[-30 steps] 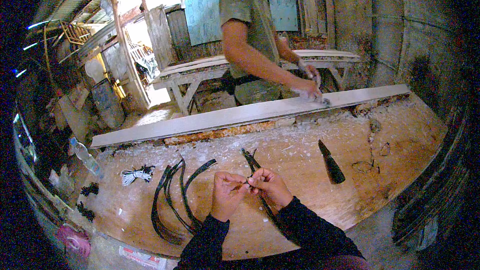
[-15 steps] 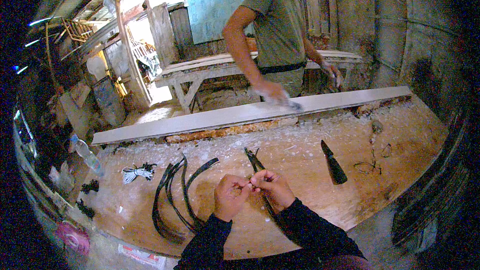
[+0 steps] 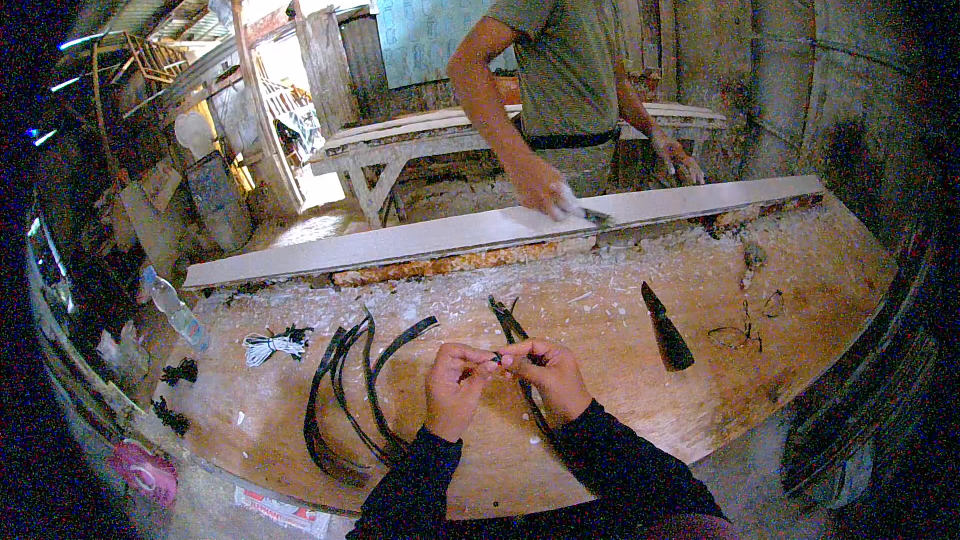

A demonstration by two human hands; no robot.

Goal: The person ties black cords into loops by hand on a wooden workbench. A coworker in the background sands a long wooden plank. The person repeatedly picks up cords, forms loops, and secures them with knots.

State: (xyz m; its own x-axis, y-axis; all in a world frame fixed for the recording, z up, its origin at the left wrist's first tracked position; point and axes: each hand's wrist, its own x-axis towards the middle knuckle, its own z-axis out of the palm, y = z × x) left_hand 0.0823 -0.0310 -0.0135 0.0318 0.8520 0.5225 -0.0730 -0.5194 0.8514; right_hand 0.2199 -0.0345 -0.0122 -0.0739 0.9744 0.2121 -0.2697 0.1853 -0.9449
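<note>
My left hand [image 3: 457,387] and my right hand [image 3: 547,377] meet over the middle of the wooden table, thumbs and fingertips pinched together. Between them is a small dark piece [image 3: 497,357], too small to tell its kind. Under my right hand and forearm runs a bundle of black strips [image 3: 509,321], its far ends showing beyond the fingers. More black curved strips [image 3: 347,390] lie left of my left hand. Further left is a tied hank of white cord [image 3: 275,345] with black ends. To the right lies a dark, tapered blade-like tool [image 3: 667,328].
A long white board [image 3: 420,240] spans the table's far side, where a co-worker [image 3: 560,60] holds a small tool on it. A plastic bottle [image 3: 175,310] and dark clumps [image 3: 179,372] sit at the left edge. Thin wire or cord [image 3: 738,337] lies at right.
My hands have shifted slightly, fingertips still together, and the small dark piece shows more clearly between them. The co-worker's tool hand has moved slightly on the board.
</note>
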